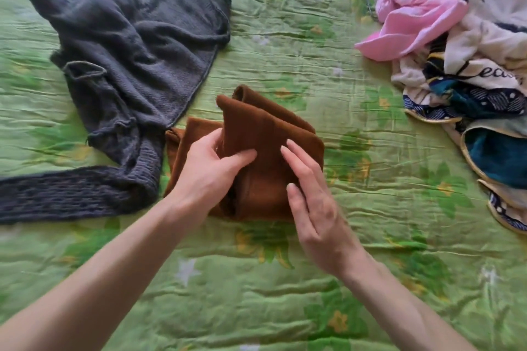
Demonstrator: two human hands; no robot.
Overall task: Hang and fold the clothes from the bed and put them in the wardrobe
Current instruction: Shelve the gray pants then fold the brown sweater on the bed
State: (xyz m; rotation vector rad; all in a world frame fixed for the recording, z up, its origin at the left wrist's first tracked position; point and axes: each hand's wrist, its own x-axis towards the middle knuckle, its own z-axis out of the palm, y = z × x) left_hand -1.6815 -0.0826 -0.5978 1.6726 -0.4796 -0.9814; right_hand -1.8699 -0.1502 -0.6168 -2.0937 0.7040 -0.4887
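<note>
The brown knit garment [256,151] lies mid-fold on the green quilted bedspread [285,293], just beside the grey sweater [128,65]. The left hand [211,171] pinches a raised flap, probably to turn it over; the right hand [310,196] presses with straight fingers, pinning the stack flat. A pile of unfolded clothes [456,51] waits, well apart, at right

a brown ribbed garment [265,151] lies partly folded at centre; a dark grey knit sweater [128,65] sprawls crumpled at ten o'clock, touching it.
</note>
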